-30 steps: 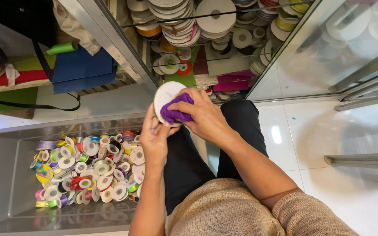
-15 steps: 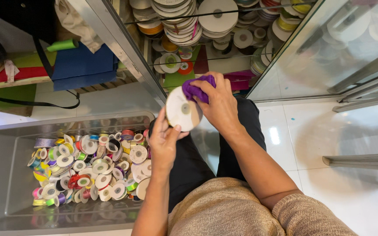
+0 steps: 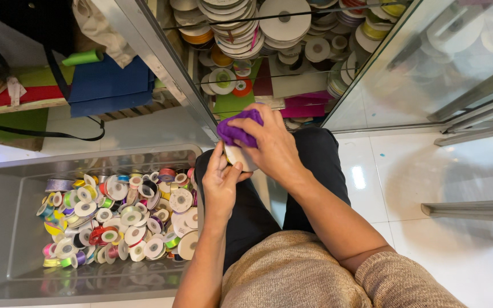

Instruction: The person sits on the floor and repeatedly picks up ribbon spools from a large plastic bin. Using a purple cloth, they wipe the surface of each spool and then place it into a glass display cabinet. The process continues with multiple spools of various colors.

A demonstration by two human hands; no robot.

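Observation:
My left hand (image 3: 222, 182) grips a white ribbon spool (image 3: 239, 156) from below, its disc mostly hidden by my fingers. My right hand (image 3: 270, 144) presses a crumpled purple cloth (image 3: 237, 129) against the top of that spool. Both hands are over my lap, above black trousers, just right of a grey plastic bin (image 3: 7, 199).
The grey bin holds several small ribbon spools (image 3: 126, 214) in many colours. Ahead stands an open glass cabinet (image 3: 269, 34) stacked with larger spools, its glass door (image 3: 446, 57) swung out to the right. Blue fabric (image 3: 106, 85) and green and red rolls lie at the left on the white tile floor.
The spool has turned from face-on to nearly hidden in my left hand. My right hand with the purple cloth has come down over the spool's top, after having lifted up toward the cabinet.

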